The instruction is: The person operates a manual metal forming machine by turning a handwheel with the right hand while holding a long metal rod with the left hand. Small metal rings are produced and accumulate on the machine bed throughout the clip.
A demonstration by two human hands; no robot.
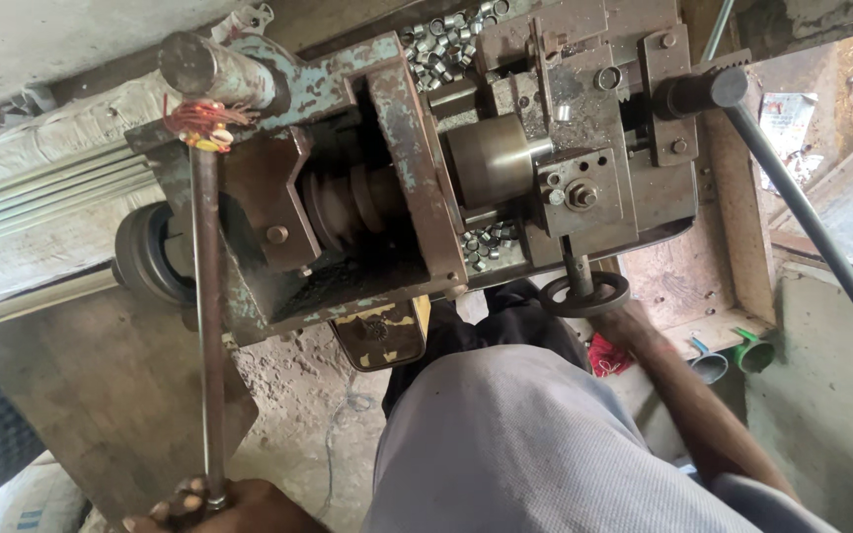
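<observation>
My left hand (211, 505) sits low at the bottom edge, fingers clenched around the end of a long rusty rod (207, 326) that runs up to the blue-painted lathe (387, 178). My right arm stretches forward beside my knee to the small black handwheel (584, 293) at the front of the machine; the hand is hidden behind it, so I cannot tell its grip.

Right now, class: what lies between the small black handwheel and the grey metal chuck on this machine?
In the head view, the bolted tool block lies between the handwheel and the chuck, with the handwheel's short shaft running up into it.
</observation>
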